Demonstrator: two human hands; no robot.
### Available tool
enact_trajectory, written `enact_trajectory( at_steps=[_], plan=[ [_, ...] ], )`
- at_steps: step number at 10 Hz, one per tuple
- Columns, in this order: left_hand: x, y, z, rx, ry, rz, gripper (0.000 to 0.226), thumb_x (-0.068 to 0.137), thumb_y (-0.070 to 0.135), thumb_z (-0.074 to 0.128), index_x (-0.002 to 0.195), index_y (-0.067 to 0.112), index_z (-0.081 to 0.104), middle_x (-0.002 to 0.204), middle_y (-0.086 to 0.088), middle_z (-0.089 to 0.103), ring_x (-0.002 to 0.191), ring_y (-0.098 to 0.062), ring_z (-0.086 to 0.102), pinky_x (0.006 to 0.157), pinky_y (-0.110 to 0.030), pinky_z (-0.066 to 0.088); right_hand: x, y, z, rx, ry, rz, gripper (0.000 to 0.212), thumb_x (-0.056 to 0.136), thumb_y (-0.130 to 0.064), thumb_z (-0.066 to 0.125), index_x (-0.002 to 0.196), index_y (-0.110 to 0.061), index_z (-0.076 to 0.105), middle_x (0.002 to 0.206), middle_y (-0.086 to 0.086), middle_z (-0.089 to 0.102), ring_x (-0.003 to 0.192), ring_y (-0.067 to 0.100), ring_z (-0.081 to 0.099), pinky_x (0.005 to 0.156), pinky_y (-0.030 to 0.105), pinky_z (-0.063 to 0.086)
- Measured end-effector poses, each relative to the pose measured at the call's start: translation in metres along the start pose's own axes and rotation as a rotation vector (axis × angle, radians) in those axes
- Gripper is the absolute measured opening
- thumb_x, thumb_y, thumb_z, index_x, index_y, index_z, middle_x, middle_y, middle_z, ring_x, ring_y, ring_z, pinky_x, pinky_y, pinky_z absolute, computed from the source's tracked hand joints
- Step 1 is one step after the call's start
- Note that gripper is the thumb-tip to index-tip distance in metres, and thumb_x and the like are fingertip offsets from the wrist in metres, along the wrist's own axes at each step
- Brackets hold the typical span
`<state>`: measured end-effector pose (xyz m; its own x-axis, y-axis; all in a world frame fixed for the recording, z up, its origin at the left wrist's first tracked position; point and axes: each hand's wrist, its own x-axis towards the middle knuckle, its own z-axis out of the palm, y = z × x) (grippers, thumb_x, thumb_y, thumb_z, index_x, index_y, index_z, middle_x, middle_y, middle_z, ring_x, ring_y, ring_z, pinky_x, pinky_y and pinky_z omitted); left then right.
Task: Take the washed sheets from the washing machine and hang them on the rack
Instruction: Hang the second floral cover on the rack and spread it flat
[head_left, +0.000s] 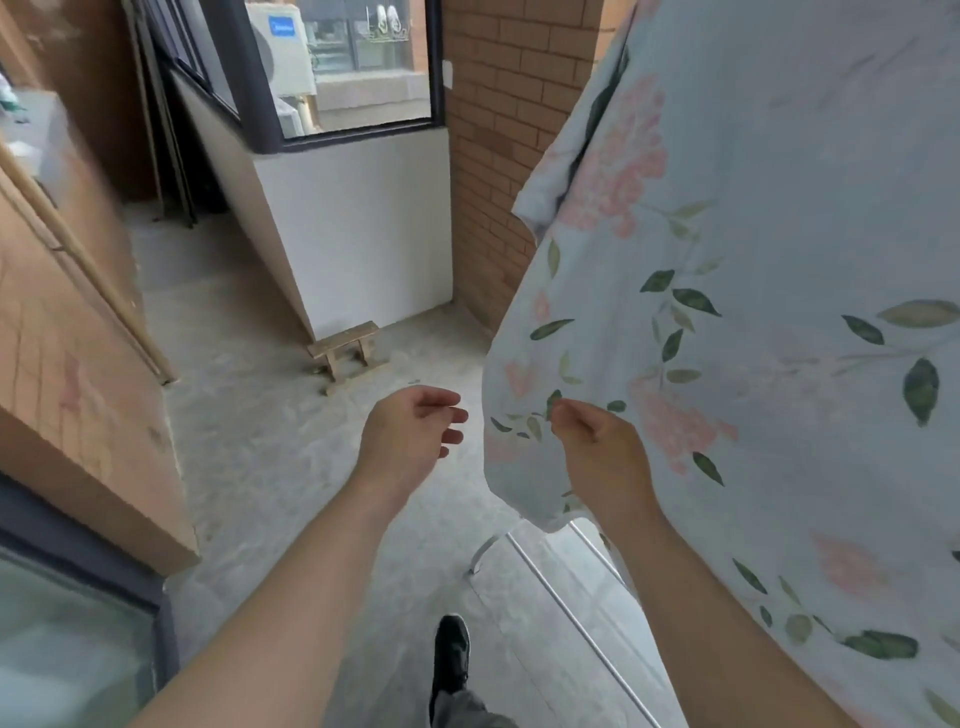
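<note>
Right now your right hand (597, 441) pinches a small fold of the pale blue cotton sheet printed with pink flowers and green leaves (753, 338), thumb and fingertips pressed together on the cloth near its left hanging edge, while your left hand (410, 431) hovers just beside that edge with its fingers loosely curled and parted, holding nothing. The sheet already hangs draped on the right, over what I take to be the white metal drying rack (524, 556), of which only 2 thin rails and a curved corner show below the hem. To finish this step well, I would bring the left hand onto the free edge next to the right one, then draw the 2 hands apart along the hem so the bunched corner flattens and the cloth falls evenly; tug gently, since a hard pull could drag the sheet off its rail. No washing machine, basket or other container is in view, so I cannot say whether more sheets wait.
</note>
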<state>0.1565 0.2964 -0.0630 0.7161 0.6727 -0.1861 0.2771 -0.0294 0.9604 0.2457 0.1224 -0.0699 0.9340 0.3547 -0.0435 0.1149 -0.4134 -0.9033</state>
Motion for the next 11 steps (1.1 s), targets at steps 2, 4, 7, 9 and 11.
enact_trajectory(
  at_steps=[2,4,7,9,11],
  plan=[
    [0.162,0.030,-0.023,0.106,-0.113,0.020,0.017,0.097,0.006,0.055,0.102,0.016,0.069,0.089,0.002,0.077,0.079,-0.022,0.073,0.070,-0.035,0.056,0.150,-0.031,0.066,0.025,0.180,0.033,0.034,0.104,-0.034,0.048,0.130,-0.021,0.064,0.128,-0.006,0.066,0.112,0.012,0.061,0.105,0.029,0.046],
    [0.301,0.093,-0.040,0.126,-0.114,0.176,0.020,0.098,0.007,0.057,0.094,0.022,0.070,0.088,0.003,0.076,0.077,-0.017,0.074,0.066,-0.030,0.055,0.263,-0.082,0.090,0.159,0.506,-0.006,0.030,0.095,-0.015,0.061,0.122,-0.019,0.049,0.102,-0.004,0.062,0.083,0.001,0.058,0.077,0.017,0.045],
    [0.438,0.121,-0.005,0.168,-0.602,0.383,0.018,0.088,0.009,0.073,0.099,0.024,0.073,0.089,0.007,0.077,0.082,-0.014,0.073,0.075,-0.032,0.061,0.337,-0.135,0.134,-0.179,0.928,0.011,0.056,0.082,-0.011,0.070,0.119,-0.044,0.044,0.123,-0.002,0.057,0.103,0.011,0.057,0.080,0.025,0.047],
    [0.492,0.154,0.014,0.260,-1.022,0.654,0.053,0.074,0.021,0.086,0.121,0.031,0.064,0.108,0.019,0.069,0.093,0.000,0.066,0.079,-0.025,0.056,0.358,-0.183,0.162,-0.233,1.038,0.042,0.038,0.089,-0.010,0.065,0.119,-0.030,0.056,0.108,-0.015,0.060,0.096,0.007,0.058,0.072,0.006,0.041],
    [0.500,0.177,0.058,0.098,-1.203,0.786,0.032,0.087,0.020,0.074,0.108,0.043,0.068,0.096,0.021,0.072,0.090,0.002,0.065,0.077,-0.027,0.056,0.366,-0.215,0.174,-0.313,1.191,-0.040,0.032,0.092,-0.015,0.055,0.120,-0.029,0.060,0.095,-0.016,0.068,0.086,0.003,0.064,0.073,0.014,0.048]
  ],
)
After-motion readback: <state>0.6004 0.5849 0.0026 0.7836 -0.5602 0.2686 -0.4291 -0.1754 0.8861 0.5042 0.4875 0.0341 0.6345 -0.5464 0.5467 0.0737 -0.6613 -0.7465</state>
